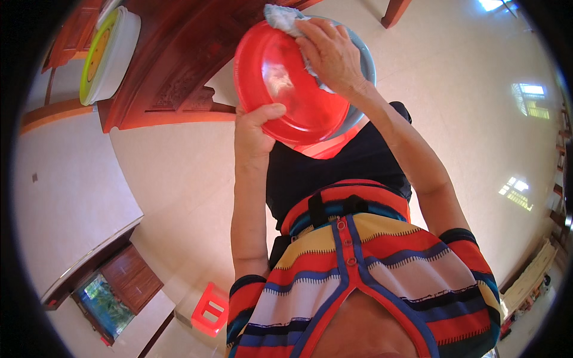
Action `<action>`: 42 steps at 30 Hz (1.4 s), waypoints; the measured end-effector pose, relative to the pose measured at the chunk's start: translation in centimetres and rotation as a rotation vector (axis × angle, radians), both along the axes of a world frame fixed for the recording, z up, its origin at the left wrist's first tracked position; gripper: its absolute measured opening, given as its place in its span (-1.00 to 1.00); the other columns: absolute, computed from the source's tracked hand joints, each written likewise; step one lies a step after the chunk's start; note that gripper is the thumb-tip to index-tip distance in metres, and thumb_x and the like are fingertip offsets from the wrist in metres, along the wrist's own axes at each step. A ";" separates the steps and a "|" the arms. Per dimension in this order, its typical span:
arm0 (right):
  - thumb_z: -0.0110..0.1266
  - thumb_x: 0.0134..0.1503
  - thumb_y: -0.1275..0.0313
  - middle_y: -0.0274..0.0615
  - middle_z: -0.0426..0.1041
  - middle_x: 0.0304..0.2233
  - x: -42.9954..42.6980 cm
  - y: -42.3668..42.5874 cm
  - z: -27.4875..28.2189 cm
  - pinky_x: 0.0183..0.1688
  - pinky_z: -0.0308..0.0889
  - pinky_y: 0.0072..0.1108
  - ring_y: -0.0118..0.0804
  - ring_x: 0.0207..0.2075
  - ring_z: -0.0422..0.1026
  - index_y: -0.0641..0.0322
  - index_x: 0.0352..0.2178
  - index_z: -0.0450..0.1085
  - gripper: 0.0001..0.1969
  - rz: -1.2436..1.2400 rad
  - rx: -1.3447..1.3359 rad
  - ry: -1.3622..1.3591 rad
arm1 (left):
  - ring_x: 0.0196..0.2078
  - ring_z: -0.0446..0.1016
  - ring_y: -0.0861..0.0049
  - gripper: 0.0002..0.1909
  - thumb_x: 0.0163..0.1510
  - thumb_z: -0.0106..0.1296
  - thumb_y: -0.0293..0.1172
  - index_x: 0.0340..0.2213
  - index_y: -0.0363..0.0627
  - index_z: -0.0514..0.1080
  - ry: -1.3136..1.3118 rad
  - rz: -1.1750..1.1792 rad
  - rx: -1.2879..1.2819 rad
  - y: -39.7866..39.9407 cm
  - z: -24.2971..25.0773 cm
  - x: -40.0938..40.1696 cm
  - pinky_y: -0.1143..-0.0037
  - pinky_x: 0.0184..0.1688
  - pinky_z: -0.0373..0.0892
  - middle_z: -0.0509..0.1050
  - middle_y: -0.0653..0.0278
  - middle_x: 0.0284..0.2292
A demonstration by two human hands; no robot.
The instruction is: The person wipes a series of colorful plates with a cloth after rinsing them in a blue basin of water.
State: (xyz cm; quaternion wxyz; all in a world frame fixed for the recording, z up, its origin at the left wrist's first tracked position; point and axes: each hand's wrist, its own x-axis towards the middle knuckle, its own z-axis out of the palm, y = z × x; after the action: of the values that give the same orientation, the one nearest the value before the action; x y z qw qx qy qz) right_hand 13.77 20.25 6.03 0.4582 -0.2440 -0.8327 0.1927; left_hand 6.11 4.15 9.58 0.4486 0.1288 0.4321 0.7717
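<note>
A round red plastic basin (309, 100) is tilted in front of me. My left hand (259, 123) grips its lower left rim, with the thumb over the edge. A white and light blue cloth (283, 19) lies across the basin's upper right rim, under my right hand (333, 56), whose fingers press it there. Behind the red basin shows the rim of a grey-blue basin (368, 62). Below both, near my knees, part of another red object (329, 148) shows; most of it is hidden.
Carved dark red wooden furniture (179, 71) stands at the upper left, with stacked white and green round containers (112, 56) on it. A red plastic stool (210, 309) is at the lower left. Shoes and a bench-like piece line the far right edge.
</note>
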 end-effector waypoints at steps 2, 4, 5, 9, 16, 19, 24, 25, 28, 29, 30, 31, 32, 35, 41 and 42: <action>0.04 -0.10 0.44 -0.31 0.35 -0.31 -0.1 -2.3 0.3 -0.36 0.32 -0.39 -0.10 -0.36 0.33 -0.01 -0.32 0.36 -0.78 0.089 0.029 0.038 | -0.17 0.39 0.38 -0.51 -0.22 -0.01 -0.73 -0.15 -0.22 0.29 -0.028 0.064 -0.001 -0.2 -0.3 -0.9 0.42 -0.12 0.34 0.40 0.19 -0.21; 0.07 -0.12 0.46 -0.28 0.35 -0.30 0.6 -5.2 1.1 -0.35 0.31 -0.43 -0.13 -0.37 0.33 0.02 -0.32 0.37 -0.75 0.179 0.015 -0.006 | -0.13 0.35 0.36 -0.57 -0.08 0.01 -0.61 -0.11 -0.20 0.25 -0.119 0.128 0.041 -0.1 -0.9 -2.4 0.39 -0.07 0.30 0.36 0.18 -0.18; 0.09 -0.14 0.48 -0.26 0.35 -0.30 1.0 -6.3 1.5 -0.34 0.30 -0.47 -0.16 -0.37 0.33 0.04 -0.31 0.37 -0.73 0.270 -0.001 -0.048 | -0.13 0.35 0.36 -0.57 -0.08 0.01 -0.61 -0.11 -0.20 0.25 -0.119 0.130 0.043 -0.5 -1.3 -3.1 0.39 -0.07 0.30 0.36 0.18 -0.18; 0.09 -0.16 0.49 -0.26 0.34 -0.33 1.5 -7.3 1.3 -0.36 0.31 -0.45 -0.15 -0.40 0.32 0.02 -0.32 0.36 -0.72 0.339 0.021 -0.053 | -0.09 0.32 0.34 -0.56 -0.06 -0.01 -0.59 -0.08 -0.19 0.21 -0.231 0.120 0.101 -1.5 -2.1 -3.2 0.34 -0.02 0.26 0.33 0.16 -0.13; 0.00 0.00 0.35 -0.24 0.33 -0.36 0.2 1.6 -2.2 -0.27 0.28 -0.45 -0.14 -0.31 0.34 0.08 -0.30 0.35 -0.80 0.139 0.042 -0.082 | 0.01 0.23 0.26 -0.55 -0.03 -0.03 -0.54 -0.07 -0.27 0.19 -0.100 0.097 0.086 -2.5 -1.2 -3.0 0.29 0.08 0.15 0.27 0.11 -0.05; -0.04 0.02 0.25 -0.17 0.36 -0.36 0.4 3.2 -2.6 -0.28 0.30 -0.40 -0.09 -0.30 0.35 0.07 -0.30 0.36 -0.78 0.158 -0.164 -0.030 | -0.01 0.26 0.27 -0.56 -0.05 -0.01 -0.55 -0.08 -0.29 0.20 -0.198 0.143 0.127 -2.1 0.6 -3.3 0.31 0.06 0.19 0.29 0.10 -0.07; -0.12 0.08 0.24 -0.10 0.36 -0.34 2.4 1.6 -3.1 -0.22 0.24 -0.45 -0.08 -0.28 0.34 0.17 -0.31 0.35 -0.74 0.132 -0.327 -0.066 | -0.01 0.26 0.26 -0.57 -0.04 -0.01 -0.54 -0.09 -0.31 0.21 -0.318 0.142 0.201 -1.3 -0.3 -3.7 0.31 0.05 0.20 0.29 0.08 -0.07; -0.12 0.09 0.24 -0.10 0.35 -0.33 2.7 1.1 -3.1 -0.23 0.23 -0.50 -0.11 -0.29 0.34 0.20 -0.31 0.34 -0.74 0.060 -0.349 -0.049 | -0.01 0.26 0.27 -0.56 -0.04 0.00 -0.54 -0.09 -0.30 0.20 -0.315 0.134 0.217 -1.0 -0.5 -3.4 0.30 0.05 0.20 0.30 0.09 -0.07; -0.05 0.03 0.29 -0.04 0.34 -0.33 3.7 -1.1 -2.4 -0.25 0.24 -0.37 -0.01 -0.27 0.32 0.20 -0.37 0.35 -0.78 -0.039 -0.373 -0.015 | 0.01 0.24 0.25 -0.54 -0.05 -0.01 -0.55 -0.07 -0.28 0.19 -0.271 0.157 0.214 -0.1 -0.7 -2.2 0.26 0.06 0.17 0.27 0.08 -0.05; -0.05 0.03 0.29 -0.04 0.34 -0.33 3.8 -1.7 -2.3 -0.25 0.24 -0.37 -0.01 -0.27 0.32 0.20 -0.37 0.35 -0.78 -0.040 -0.374 -0.016 | 0.03 0.21 0.22 -0.53 -0.05 -0.02 -0.55 -0.06 -0.27 0.18 -0.228 0.185 0.196 0.3 -0.7 -1.7 0.23 0.08 0.14 0.25 0.06 -0.03; -0.02 0.00 0.33 -0.04 0.33 -0.34 4.0 -2.2 -2.2 -0.25 0.25 -0.36 0.00 -0.29 0.31 0.20 -0.38 0.35 -0.81 -0.033 -0.338 -0.005 | 0.03 0.21 0.22 -0.53 -0.05 -0.02 -0.55 -0.06 -0.27 0.18 -0.227 0.188 0.195 0.7 -0.6 -1.1 0.23 0.08 0.14 0.25 0.06 -0.03; 0.02 -0.03 0.36 -0.04 0.32 -0.35 4.1 -2.9 -2.1 -0.26 0.25 -0.35 0.00 -0.31 0.31 0.20 -0.40 0.35 -0.83 -0.026 -0.303 0.006 | 0.02 0.23 0.23 -0.53 -0.06 -0.03 -0.59 -0.06 -0.26 0.18 -0.153 0.197 0.208 1.2 -0.4 -0.6 0.24 0.07 0.16 0.26 0.06 -0.04; 0.05 -0.04 0.42 -0.06 0.31 -0.38 4.1 -3.6 -1.9 -0.28 0.25 -0.46 -0.03 -0.31 0.33 0.22 -0.37 0.31 -0.83 0.042 -0.224 0.002 | 0.00 0.24 0.24 -0.53 -0.07 -0.04 -0.62 -0.07 -0.25 0.19 -0.079 0.206 0.220 1.4 -0.3 -0.3 0.25 0.06 0.18 0.28 0.07 -0.06; 0.05 -0.05 0.44 -0.07 0.31 -0.37 3.8 -5.3 -1.0 -0.29 0.26 -0.46 -0.03 -0.32 0.33 0.24 -0.39 0.30 -0.84 0.149 -0.211 -0.008 | -0.11 0.34 0.32 -0.52 -0.17 -0.01 -0.69 -0.13 -0.21 0.25 -0.001 0.208 0.172 2.1 0.0 -0.3 0.37 -0.03 0.27 0.37 0.17 -0.19; 0.00 -0.01 0.26 -0.06 0.33 -0.30 2.5 2.2 -4.2 -0.22 0.27 -0.37 -0.03 -0.26 0.31 0.16 -0.32 0.34 -0.75 0.021 -0.212 -0.008 | -0.19 0.39 0.37 -0.45 -0.30 -0.02 -0.76 -0.14 -0.24 0.28 0.046 -0.020 0.005 0.7 1.1 -1.2 0.41 -0.11 0.34 0.40 0.16 -0.22; -0.02 0.01 0.21 -0.04 0.34 -0.28 2.4 4.1 -5.0 -0.21 0.27 -0.38 -0.05 -0.24 0.31 0.16 -0.31 0.34 -0.72 -0.016 -0.253 0.006 | -0.20 0.40 0.38 -0.43 -0.32 -0.03 -0.76 -0.14 -0.23 0.28 0.058 -0.061 -0.029 0.3 1.0 -1.8 0.42 -0.12 0.34 0.40 0.17 -0.22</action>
State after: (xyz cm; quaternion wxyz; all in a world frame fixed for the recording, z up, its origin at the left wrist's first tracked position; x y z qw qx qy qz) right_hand 16.20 24.32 1.03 0.4278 -0.3059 -0.7983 0.2935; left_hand 4.32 4.49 10.54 0.4612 0.1577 0.4520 0.7471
